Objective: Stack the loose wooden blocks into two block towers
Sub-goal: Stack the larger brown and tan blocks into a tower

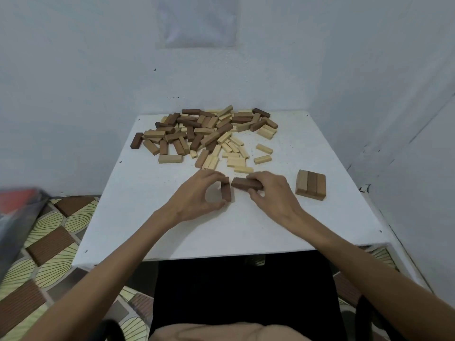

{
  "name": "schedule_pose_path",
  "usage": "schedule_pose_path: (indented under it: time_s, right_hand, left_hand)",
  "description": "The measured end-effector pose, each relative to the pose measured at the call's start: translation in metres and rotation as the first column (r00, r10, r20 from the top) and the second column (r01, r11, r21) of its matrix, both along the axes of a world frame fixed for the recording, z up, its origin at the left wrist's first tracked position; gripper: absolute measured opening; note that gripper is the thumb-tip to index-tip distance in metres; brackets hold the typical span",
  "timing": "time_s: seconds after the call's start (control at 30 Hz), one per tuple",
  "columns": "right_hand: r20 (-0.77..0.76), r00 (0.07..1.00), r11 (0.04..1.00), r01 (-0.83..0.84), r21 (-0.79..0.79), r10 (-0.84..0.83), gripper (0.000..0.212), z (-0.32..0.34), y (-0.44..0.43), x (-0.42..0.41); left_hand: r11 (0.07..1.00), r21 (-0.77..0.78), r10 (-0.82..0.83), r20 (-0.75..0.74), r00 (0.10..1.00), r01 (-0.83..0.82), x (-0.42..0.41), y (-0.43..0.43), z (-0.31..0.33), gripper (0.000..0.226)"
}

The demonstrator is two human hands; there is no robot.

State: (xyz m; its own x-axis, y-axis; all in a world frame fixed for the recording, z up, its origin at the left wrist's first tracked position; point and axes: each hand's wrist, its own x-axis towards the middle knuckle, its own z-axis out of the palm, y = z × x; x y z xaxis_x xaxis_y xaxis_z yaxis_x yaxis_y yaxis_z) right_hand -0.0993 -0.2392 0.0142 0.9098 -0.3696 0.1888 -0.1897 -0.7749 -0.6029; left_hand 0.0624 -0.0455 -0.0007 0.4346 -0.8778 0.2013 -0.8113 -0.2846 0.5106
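1. Loose wooden blocks (204, 134), dark and pale mixed, lie in a heap on the far half of the white counter (138, 205); the heap's back reaches the far edge by the wall (98, 70).
2. A few pale strays spread from the heap toward the middle, ending just beyond the fingertips of both hands.
3. The left hand (197, 195) pinches a dark block (227, 190) between thumb and fingers, gripping it by its ends, near the counter's middle.
4. The right hand (270, 193) grips a second dark block (245, 183) lengthwise, fingers curled over its top and thumb underneath. The two held blocks sit just beside each other, with a narrow gap between them.
5. A row of three blocks (310, 184), side by side and touching, lies to the right of the right hand, near the counter's right edge but clear of it.
6. Bare counter runs from both hands back to the near edge, and along the whole left side in front of the heap.
7. Past the left edge lies the patterned floor (49, 242); a black seat (246, 291) sits under the near edge.
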Motion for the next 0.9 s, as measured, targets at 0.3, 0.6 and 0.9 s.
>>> schedule_pose_path:
  time_s: [0.3,0.6,0.9]
  right_hand:
    - [0.020,0.999,0.999,-0.042,-0.011,0.042,0.028,-0.014,0.004,-0.010]
    - [0.007,0.998,0.998,-0.056,0.035,0.055,0.039,-0.019,0.005,-0.011]
    - [0.084,0.996,0.983,-0.048,0.177,0.033,0.063,-0.021,0.005,-0.005]
  left_hand:
    - [0.999,-0.006,0.049,-0.040,0.998,-0.049,-0.003,0.002,-0.008,0.053]
    - [0.997,0.068,0.047,0.005,0.999,-0.047,0.003,-0.014,-0.006,0.054]
    - [0.996,0.063,-0.053,-0.067,0.996,0.058,-0.005,-0.023,0.000,0.071]
